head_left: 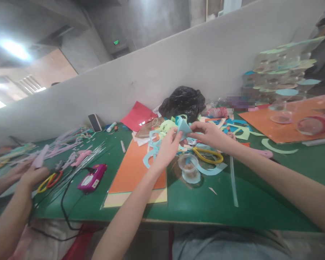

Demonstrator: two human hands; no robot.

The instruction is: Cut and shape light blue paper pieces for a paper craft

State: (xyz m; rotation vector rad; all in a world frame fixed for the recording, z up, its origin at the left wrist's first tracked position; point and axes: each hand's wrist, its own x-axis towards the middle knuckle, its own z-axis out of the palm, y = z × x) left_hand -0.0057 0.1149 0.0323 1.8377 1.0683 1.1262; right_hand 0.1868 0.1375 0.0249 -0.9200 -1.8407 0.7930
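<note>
- Above the green table (195,202), both hands meet on one light blue paper piece (183,128), held up off the scrap pile.
- Left hand (166,148) pinches its lower left edge, fingers closed on the paper.
- Right hand (209,134) pinches the right side, fingertips shut on it too.
- Paper piece sits between the two grips, its point tilted up and left; both hands are equally close.
- Just below lie yellow-handled scissors (209,155) and a clear tape roll (189,167).
- Far left, a co-worker's hand (32,175) works apart.

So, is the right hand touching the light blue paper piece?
Touching. In the head view, the right hand pinches one edge of the light blue paper piece, and the left hand grips its other side.
</note>
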